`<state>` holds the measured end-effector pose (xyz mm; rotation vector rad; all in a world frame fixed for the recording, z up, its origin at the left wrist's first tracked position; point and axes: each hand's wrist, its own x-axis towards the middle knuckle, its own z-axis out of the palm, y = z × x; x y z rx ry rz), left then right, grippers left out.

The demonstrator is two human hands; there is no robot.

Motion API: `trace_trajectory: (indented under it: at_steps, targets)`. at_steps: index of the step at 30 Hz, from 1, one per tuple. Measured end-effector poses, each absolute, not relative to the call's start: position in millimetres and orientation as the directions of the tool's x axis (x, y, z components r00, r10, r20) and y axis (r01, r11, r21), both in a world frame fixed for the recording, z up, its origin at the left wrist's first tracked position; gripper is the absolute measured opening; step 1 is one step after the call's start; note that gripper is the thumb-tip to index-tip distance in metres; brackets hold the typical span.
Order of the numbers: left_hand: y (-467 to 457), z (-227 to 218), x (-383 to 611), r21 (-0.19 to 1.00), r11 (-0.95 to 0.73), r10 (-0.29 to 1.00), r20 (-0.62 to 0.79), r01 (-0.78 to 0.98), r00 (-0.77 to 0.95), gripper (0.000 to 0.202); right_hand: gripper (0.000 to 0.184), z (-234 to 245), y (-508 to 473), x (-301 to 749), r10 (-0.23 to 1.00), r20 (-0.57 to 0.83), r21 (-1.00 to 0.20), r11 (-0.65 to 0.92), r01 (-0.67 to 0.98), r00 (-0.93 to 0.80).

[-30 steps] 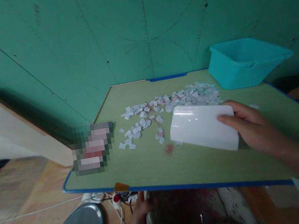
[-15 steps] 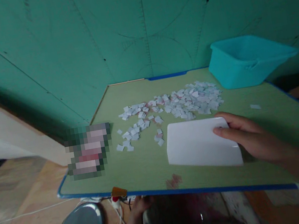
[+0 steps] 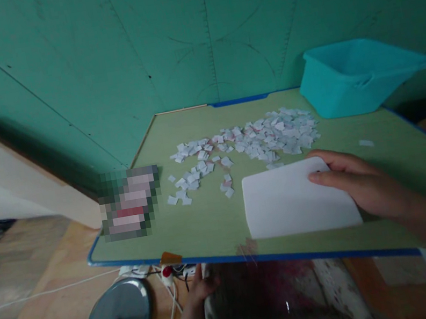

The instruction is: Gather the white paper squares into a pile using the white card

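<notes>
My right hand (image 3: pixel 358 181) is closed on the right end of a white plastic scraper (image 3: pixel 292 203), thumb on its upper face. The scraper is broad and flat, held over the front right of a pale green board table (image 3: pixel 137 243). Beyond it lies a loose spread of small white paper squares (image 3: pixel 274 133), densest at the right. Below the table's front edge, my left hand (image 3: pixel 204 289) is closed at the left rim of a pale, stained container (image 3: pixel 276 290) with a dark inside. Its fingertips are partly hidden.
A turquoise tub (image 3: pixel 348 88) stands at the back right against the green wall (image 3: pixel 175 29). At the left lies a blurred-out flat object (image 3: pixel 132 200). A round grey base (image 3: pixel 117 317) with a pole, plus cables (image 3: pixel 173 291), is on the floor.
The scraper has tilted, and its near edge has risen and shifted slightly right with my right hand. The whole view has moved a little. The paper squares lie as before.
</notes>
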<state>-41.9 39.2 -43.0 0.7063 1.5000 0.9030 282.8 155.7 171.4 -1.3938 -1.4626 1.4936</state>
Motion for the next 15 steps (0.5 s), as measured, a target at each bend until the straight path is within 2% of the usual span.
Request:
trace_trajectory:
  at_steps: [4,10,15]
  targets:
    - [34.7,-45.9,-40.4,0.86,0.51,0.855,-0.504,0.022,-0.119,0.026,0.017,169.3,154.2,280.8,0.898,-0.279,-0.957,-0.23,0.178,-0.341]
    - [33.0,-41.2,-39.4,0.851,0.523,0.85,-0.517,0.042,-0.101,0.023,0.016,164.9,157.2,280.2,0.922,-0.256,-0.965,-0.223,0.141,-0.291]
    - [35.4,-35.2,-38.3,0.856,0.515,0.852,-0.506,0.041,-0.136,0.031,0.017,170.1,152.2,274.5,0.844,-0.315,-0.949,-0.267,0.169,-0.435]
